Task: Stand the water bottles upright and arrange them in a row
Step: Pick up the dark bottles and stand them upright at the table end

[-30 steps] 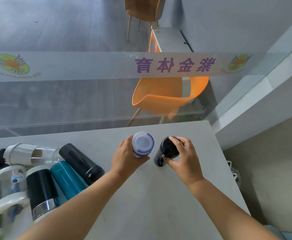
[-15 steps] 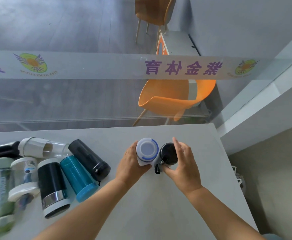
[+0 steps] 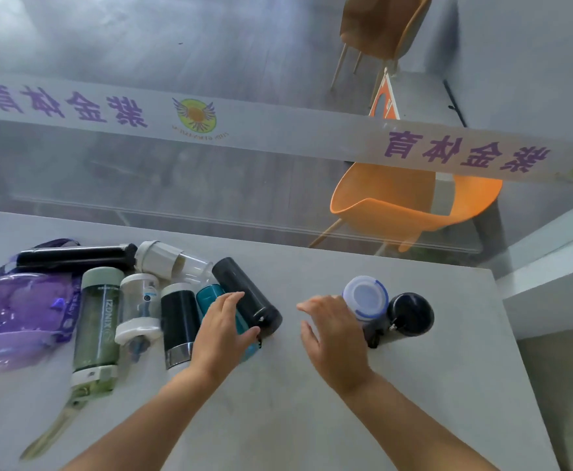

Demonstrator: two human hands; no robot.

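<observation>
**Two bottles upright, left hand reaching for the pile**

On the grey table (image 3: pixel 312 402), a white-lidded bottle (image 3: pixel 365 298) and a black bottle (image 3: pixel 410 313) stand side by side near the right edge, starting the row. The right hand (image 3: pixel 332 334) hovers beside them, fingers spread, holding nothing. The left hand (image 3: pixel 222 329), fingers apart, rests over a lying teal bottle (image 3: pixel 210 294) beside a lying black flask (image 3: pixel 247 295), likely choosing the next one.

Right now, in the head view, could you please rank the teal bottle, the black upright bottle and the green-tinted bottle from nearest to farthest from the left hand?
1. Teal lying bottle: directly under the left hand.
2. Green-tinted bottle with pale cap: lying to its left.
3. Black upright bottle: far right, beyond the right hand.
</observation>
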